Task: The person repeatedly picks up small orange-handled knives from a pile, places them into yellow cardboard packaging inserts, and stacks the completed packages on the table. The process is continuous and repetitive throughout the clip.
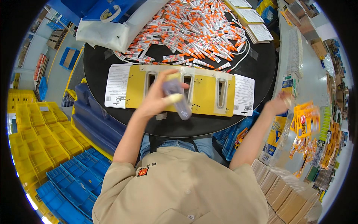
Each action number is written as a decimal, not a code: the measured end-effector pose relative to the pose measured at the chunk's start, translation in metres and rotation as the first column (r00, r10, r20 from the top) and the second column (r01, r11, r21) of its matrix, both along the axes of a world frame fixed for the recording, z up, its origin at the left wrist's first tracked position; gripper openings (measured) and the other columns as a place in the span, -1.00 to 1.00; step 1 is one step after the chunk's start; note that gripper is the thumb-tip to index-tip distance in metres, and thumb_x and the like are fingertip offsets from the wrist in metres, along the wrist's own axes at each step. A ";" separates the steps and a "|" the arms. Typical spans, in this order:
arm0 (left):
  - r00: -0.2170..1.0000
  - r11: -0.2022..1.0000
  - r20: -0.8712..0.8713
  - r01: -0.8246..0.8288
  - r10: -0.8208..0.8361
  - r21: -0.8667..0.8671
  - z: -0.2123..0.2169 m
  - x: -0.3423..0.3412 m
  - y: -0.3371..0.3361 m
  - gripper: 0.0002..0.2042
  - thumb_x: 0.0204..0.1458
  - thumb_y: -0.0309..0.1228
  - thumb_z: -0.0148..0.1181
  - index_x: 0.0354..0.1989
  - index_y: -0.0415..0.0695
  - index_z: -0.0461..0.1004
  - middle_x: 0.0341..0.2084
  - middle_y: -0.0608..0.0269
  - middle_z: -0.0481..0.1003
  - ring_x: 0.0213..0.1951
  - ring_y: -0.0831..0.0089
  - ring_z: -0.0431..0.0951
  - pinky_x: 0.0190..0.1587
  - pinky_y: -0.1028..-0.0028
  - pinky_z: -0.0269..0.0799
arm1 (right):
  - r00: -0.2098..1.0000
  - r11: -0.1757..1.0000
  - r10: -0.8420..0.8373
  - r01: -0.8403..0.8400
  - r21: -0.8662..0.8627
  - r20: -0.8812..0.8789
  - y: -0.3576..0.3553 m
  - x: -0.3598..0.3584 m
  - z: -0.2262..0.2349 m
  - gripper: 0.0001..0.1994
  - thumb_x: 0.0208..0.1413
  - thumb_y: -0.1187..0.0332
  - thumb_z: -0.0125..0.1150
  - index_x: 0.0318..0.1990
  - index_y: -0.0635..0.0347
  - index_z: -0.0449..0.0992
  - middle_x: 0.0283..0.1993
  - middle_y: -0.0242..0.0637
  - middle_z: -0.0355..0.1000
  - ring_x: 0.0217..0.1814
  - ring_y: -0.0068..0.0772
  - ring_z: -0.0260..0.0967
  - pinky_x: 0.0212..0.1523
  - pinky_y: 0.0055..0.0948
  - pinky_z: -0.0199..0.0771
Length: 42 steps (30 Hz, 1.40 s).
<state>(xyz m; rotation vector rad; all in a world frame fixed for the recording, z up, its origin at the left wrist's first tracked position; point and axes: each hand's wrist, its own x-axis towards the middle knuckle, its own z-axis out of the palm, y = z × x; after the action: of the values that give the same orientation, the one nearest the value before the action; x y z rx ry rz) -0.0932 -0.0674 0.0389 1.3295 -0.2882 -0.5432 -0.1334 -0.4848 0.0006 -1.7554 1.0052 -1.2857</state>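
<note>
Your left hand (156, 98) has fingers and thumb closed on a clear plastic shell (183, 107), tilted, over the middle of the yellow fixture (204, 95). Can't tell if shell and fixture touch. Your right hand (279, 104) is well apart from it, out past the right side of the surface (171, 127), near the yellow-orange packages (306, 120); blurred, can't tell if it grips anything.

Progress: looks like an early point in a cycle, by my judgement. The shell is picked up but not let go of. The right slot (221, 94) in the fixture shows a pale rim; contents not readable. The other two are partly behind your hand, so no call on them. A printed card lies at each end, left card (116, 89) and right card (244, 94). Orange-capped tubes (194, 33) lie loose in a big heap on the far side, so plenty of those look left to handle.

Edges and room: you've got a narrow bare black strip between the fixture and the near rim, more bare black left of the left card and some right of the right card. Far side is tight: tubes come almost up to the fixture, a white cord (245, 52) loops by the heap's right side, and card stacks (260, 33) sit beyond it.
</note>
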 end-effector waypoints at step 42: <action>0.976 0.796 0.216 -0.127 -0.005 0.592 -0.044 0.047 0.039 -0.50 -0.19 -0.31 0.28 -0.01 -0.24 0.42 -0.24 -0.11 0.53 -0.18 0.03 0.54 -0.11 0.25 0.43 | 0.376 0.439 0.800 -0.898 0.028 -0.468 0.236 0.039 -0.012 -0.70 -0.11 0.39 0.36 -0.19 0.27 0.49 -0.36 -0.20 0.34 -0.48 -0.26 0.37 -0.42 -0.34 0.41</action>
<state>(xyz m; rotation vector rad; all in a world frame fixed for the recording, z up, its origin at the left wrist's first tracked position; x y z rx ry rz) -0.0464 -0.0281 -0.0050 2.0246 -0.2477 -0.4553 -0.0948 -0.2484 -0.0118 -2.3082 -0.0319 -0.3123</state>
